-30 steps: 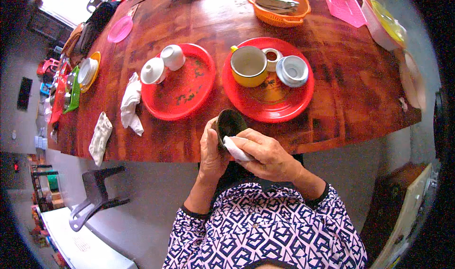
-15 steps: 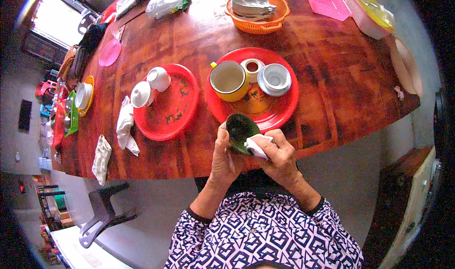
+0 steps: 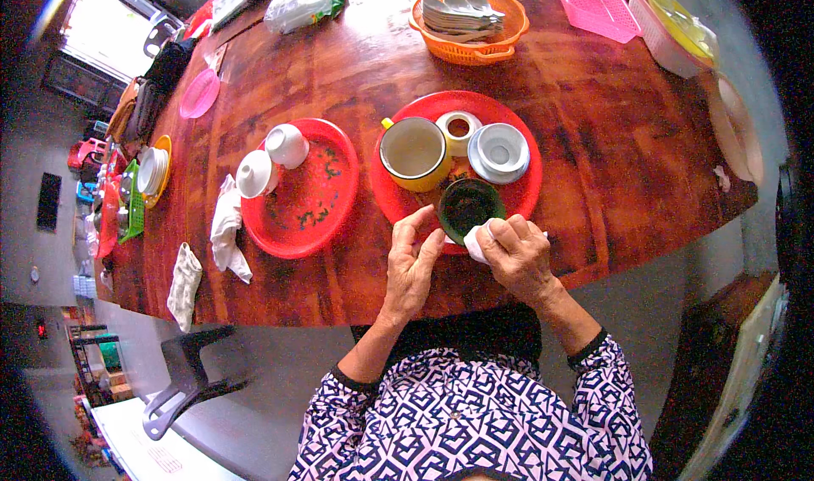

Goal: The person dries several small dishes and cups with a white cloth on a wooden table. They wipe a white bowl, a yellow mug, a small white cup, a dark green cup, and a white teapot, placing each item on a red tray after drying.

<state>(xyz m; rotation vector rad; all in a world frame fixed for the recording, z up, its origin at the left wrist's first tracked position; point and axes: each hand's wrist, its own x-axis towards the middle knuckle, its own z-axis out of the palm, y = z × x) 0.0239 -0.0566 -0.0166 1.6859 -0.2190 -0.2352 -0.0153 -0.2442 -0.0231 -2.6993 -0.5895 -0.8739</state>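
A dark green bowl sits at the near part of the right red tray, its dark inside facing up. My right hand is closed on a bunched white cloth, which presses on the bowl's near right rim. Just left of the bowl is my left hand, its thumb and fingers apart and holding nothing. Behind the bowl on the same tray stand a yellow enamel mug, a small white cup with a brownish inside, and a stack of pale cups or bowls.
The left red tray bears two white cups at its far left. Beside it lie a crumpled white cloth and a folded cloth. Farther back stands an orange basket of spoons; pink basket at far right.
The green bowl has moved right and down onto the tray, from tilted to facing up. My left hand has let go of it. My right hand, with the cloth, has shifted right.
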